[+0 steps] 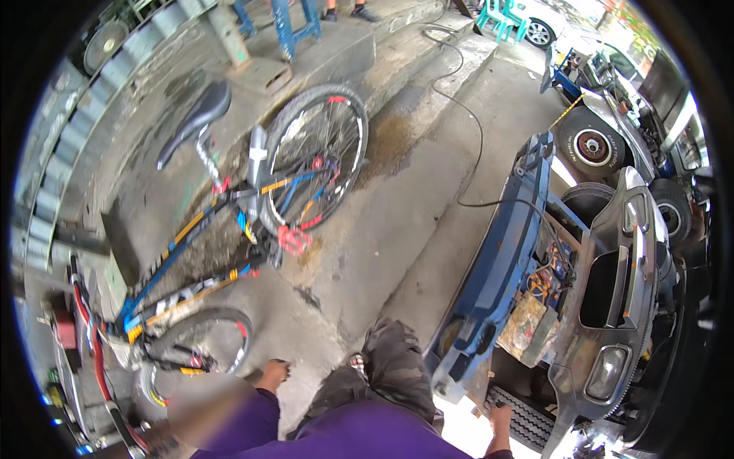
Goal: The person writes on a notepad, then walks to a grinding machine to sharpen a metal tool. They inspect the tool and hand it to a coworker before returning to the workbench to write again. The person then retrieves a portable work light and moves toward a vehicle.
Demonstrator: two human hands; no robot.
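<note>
My left hand (274, 375) hangs low beside my left leg, above the concrete floor. Its fingers look curled, with a small dark spot at their tips that I cannot make out. Closest to it is the front wheel of a bicycle (182, 234), a black, blue and orange frame with red grips and red pedals. On my other side, my right hand (501, 419) hangs over a black tyre (527, 421) under the car parts; its fingers are too small and unclear to read. A blue bumper (489, 268) lies just ahead of that hand.
A grey front panel with headlight openings (612, 367) stands at the right. Farther off are a wheel with a rusty hub (592, 145) and a white car (539, 30). A dark hose (480, 130) crosses the floor to the bumper. Concrete steps (405, 99) rise at the far left.
</note>
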